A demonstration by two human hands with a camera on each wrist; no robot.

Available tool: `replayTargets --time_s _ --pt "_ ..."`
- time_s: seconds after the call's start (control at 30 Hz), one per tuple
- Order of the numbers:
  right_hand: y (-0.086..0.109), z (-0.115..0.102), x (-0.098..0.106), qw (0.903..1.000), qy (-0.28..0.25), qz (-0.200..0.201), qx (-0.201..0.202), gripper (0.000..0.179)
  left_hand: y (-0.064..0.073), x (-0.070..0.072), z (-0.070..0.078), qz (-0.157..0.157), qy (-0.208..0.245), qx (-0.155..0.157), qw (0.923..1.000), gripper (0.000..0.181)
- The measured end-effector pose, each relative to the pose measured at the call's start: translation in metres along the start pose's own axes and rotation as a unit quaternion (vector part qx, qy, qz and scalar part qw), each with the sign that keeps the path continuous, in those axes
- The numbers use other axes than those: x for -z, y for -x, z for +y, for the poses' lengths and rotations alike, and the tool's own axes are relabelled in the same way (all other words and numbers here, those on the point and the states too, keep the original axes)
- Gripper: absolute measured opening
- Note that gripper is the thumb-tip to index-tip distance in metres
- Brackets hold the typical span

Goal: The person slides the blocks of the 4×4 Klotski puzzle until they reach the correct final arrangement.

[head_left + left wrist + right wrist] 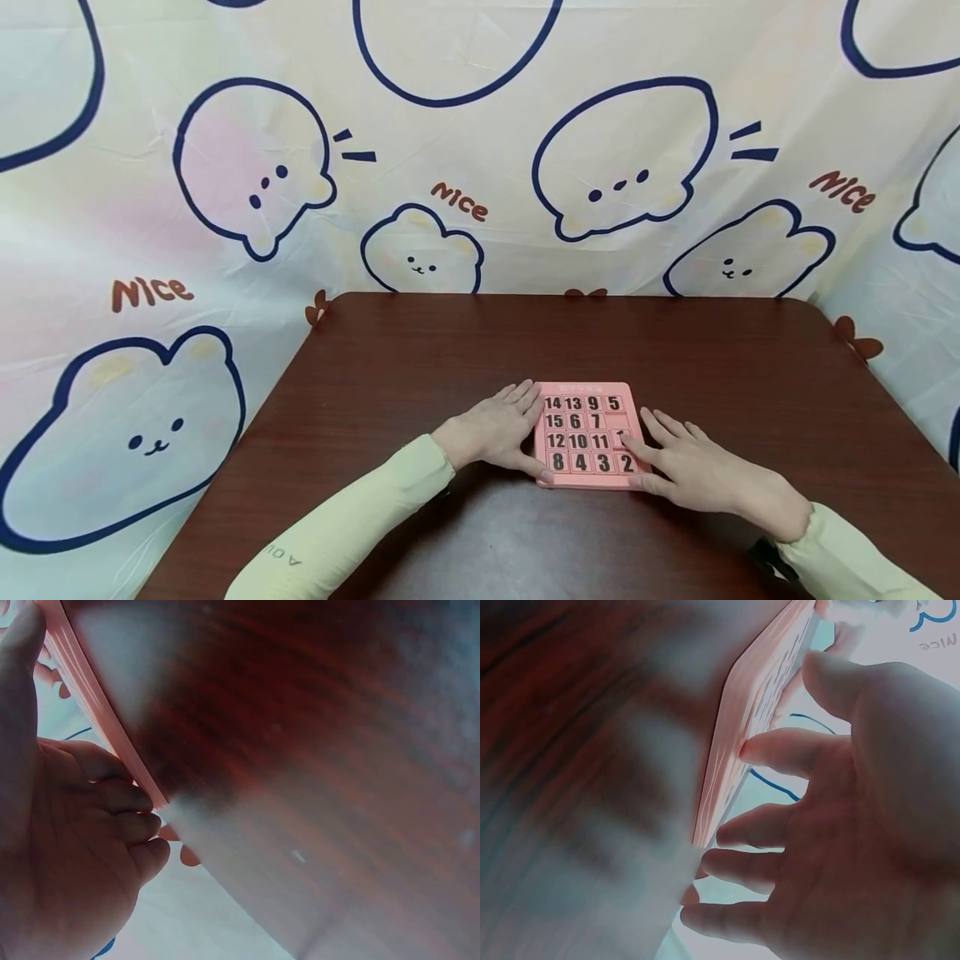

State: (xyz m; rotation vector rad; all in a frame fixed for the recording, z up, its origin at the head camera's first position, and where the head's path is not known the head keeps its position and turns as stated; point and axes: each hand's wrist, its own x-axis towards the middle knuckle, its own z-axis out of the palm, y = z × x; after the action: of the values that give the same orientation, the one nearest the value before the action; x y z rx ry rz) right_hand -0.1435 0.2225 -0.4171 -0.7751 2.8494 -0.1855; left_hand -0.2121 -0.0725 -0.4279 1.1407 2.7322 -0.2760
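Observation:
A pink sliding number puzzle (pixel 585 481) with black-numbered tiles lies flat on the table. Along its left edge rests my left hand (pixel 501 427), fingers extended toward the far corner and thumb at the near left corner. In the left wrist view, the fingers (pixel 127 799) touch the puzzle's side. My right hand (pixel 693 467) is at the right edge, its index fingertip on the tile right of 11, partly covering it. The thumb touches near the lower right corner. A vacant slot shows right of the 7. In the right wrist view, the other fingers (pixel 754 825) are spread beside the puzzle.
The dark brown wooden table (pixel 420 350) reaches back to a cloth (pixel 510 167) printed with cartoon bears. This cloth also hangs at the left and right sides. Pale yellow-green sleeves (pixel 360 517) cover both forearms.

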Motion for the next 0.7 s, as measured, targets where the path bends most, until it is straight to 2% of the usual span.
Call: replayTargets --time_s 0.7 --pt "-0.021 0.01 0.001 0.9995 0.023 0.011 -0.016 0.058 0.001 0.0 0.0 -0.002 0.009 0.0 1.0 0.124"
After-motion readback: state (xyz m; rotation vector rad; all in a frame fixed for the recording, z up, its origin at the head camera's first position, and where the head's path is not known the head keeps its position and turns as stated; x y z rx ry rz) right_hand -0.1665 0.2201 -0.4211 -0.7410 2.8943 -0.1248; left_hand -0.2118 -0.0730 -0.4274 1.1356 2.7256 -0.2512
